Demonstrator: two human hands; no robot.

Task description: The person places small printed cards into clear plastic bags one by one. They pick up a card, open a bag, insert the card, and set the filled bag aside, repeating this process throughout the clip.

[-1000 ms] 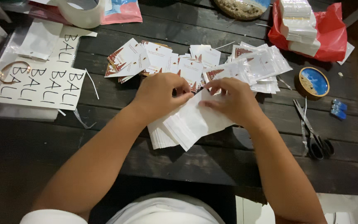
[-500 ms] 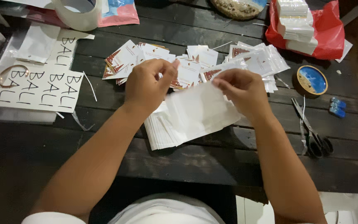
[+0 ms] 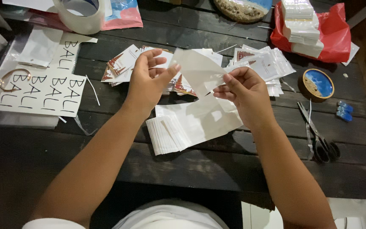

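1. Nearest the person, a stack of pouches lies fanned on the dark table, below both hands.
2. Above the stack, the left hand and right hand hold one pouch up between them.
3. The left thumb and fingers pinch the pouch's left edge; the right fingertips pinch its lower right corner. Both grips are narrow and closed on it.
4. The pouch is flat, translucent white, tilted, and looks empty.
5. Scissors lie to the right.
6. Farther off, printed cards and filled bags spread behind the hands; a tape roll and red bag sit at the far edge.
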